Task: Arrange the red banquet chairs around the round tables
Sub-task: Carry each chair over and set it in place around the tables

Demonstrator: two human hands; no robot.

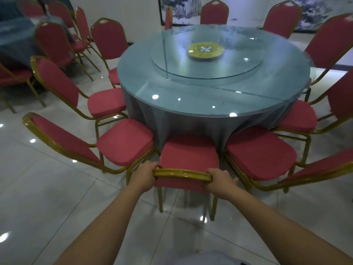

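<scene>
Left grip (144, 175) and right grip (221, 181) clasped round middle chair (189, 153) back rail, left chair (124, 140) and right chair (259, 150) crowding either side, round desk (210, 96) just beyond

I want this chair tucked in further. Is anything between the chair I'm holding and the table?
Nothing visible. The held chair already reaches the tablecloth; the left neighbour and right neighbour flank it closely, not in front.

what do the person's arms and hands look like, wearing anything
Both forearms are bare, no sleeves in view. The left hand and right hand have no gloves, watch or rings showing. Pale grey clothing shows at the bottom edge.
</scene>
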